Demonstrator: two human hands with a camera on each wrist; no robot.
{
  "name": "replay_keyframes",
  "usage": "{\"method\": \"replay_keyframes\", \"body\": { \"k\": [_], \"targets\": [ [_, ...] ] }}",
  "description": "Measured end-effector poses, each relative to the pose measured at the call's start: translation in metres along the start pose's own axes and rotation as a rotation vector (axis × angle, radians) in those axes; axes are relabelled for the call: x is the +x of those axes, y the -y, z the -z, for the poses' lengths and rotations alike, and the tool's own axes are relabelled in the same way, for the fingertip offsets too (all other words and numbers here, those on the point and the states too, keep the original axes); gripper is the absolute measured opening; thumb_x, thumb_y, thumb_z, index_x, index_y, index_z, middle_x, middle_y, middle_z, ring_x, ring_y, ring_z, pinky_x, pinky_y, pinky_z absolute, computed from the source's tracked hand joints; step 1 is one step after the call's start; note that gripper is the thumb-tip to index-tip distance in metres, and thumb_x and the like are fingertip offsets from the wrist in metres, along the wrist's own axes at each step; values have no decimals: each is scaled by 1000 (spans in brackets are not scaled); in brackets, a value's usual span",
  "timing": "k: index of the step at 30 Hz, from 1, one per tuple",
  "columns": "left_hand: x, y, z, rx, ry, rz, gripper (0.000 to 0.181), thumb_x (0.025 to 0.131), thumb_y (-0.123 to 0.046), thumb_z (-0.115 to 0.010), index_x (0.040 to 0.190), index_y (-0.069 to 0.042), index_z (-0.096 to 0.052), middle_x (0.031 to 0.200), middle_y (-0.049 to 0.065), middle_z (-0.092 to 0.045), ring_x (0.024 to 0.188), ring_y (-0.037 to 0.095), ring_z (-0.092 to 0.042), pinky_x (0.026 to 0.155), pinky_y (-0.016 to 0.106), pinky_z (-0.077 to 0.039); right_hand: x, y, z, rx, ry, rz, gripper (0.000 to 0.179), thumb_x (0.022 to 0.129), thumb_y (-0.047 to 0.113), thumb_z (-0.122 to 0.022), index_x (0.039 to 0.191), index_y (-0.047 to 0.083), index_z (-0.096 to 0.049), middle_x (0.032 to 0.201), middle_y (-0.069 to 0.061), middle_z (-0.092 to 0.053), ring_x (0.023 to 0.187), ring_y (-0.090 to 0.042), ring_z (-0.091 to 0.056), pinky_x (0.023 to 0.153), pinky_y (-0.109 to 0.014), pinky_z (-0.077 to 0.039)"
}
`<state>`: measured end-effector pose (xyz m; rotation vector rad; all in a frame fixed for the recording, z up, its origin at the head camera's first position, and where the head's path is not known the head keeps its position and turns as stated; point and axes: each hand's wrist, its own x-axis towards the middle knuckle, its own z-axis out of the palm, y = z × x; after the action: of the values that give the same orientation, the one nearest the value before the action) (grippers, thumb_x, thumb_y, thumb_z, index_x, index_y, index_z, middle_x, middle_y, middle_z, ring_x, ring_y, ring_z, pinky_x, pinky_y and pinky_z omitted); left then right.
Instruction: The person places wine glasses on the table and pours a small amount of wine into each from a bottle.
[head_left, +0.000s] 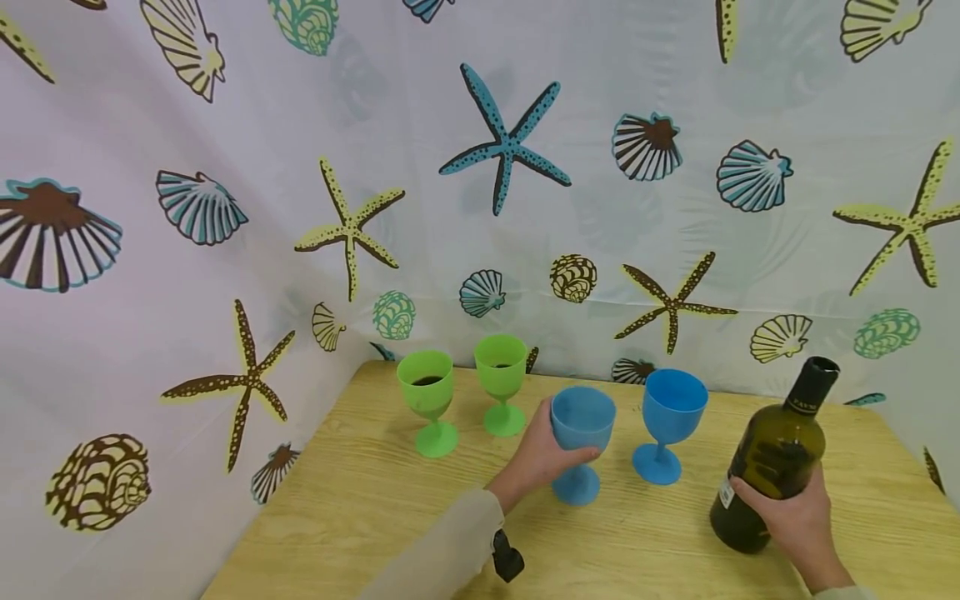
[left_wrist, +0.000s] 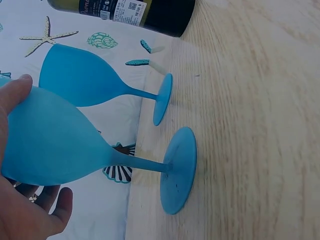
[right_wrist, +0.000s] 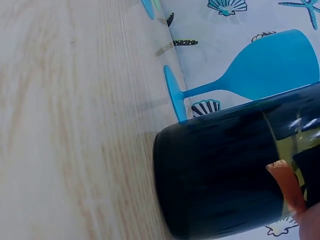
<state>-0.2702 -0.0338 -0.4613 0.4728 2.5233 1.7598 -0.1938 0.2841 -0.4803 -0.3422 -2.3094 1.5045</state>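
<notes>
1. Lower right, your right hand [head_left: 801,517] is curling round the dark bottle [head_left: 776,446].
2. Lower centre, your left hand [head_left: 542,454] is gripping the pale goblet [head_left: 585,425], bowl sitting between thumb and fingers.
3. Right of centre, a blue goblet [head_left: 672,414] is standing.

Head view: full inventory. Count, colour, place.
Table: 1, light wood, lower part of view
Printed cloth: at least 1, white with shells and starfish, around the table
Green goblets: 2, green, table's back left
Blue goblets: 2, blue, right of the green goblets
Bottle: 1, dark green, black neck, table's right
Wrist item: 1, black, at left wrist
Sleeves: 2, pale, bottom edge
Hands: 2, bare; left holds left blue goblet, right holds bottle
</notes>
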Motion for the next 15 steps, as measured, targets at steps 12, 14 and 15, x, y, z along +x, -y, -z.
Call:
{"method": "replay_keyframes", "body": {
  "k": [12,14,15],
  "targets": [
    [-21,0,5,-12,41,-5,92,76,-38,-79,145,-11,-25,133,8,-45,120,29,-47,94,51,-41,0,0,0,23,1,-13,98,76,20,-81,148,11,-16,135,-14,-36,115,-28,-40,96,-52,-37],
    [-25,-1,7,-15,49,-7,92,76,-37,-79,146,-11,-25,133,8,-45,120,30,-47,94,52,-41,-1,0,-1,17,0,-12,98,76,19,-82,148,10,-16,135,-14,-37,115,-28,-40,96,-51,-37],
    [-26,-1,7,-17,56,-5,92,76,-37,-79,146,-11,-24,133,8,-45,120,29,-47,94,52,-42,-1,1,-1,14,5,-8,99,75,19,-82,148,9,-15,135,-15,-36,115,-29,-40,96,-52,-37]
  ]
}}
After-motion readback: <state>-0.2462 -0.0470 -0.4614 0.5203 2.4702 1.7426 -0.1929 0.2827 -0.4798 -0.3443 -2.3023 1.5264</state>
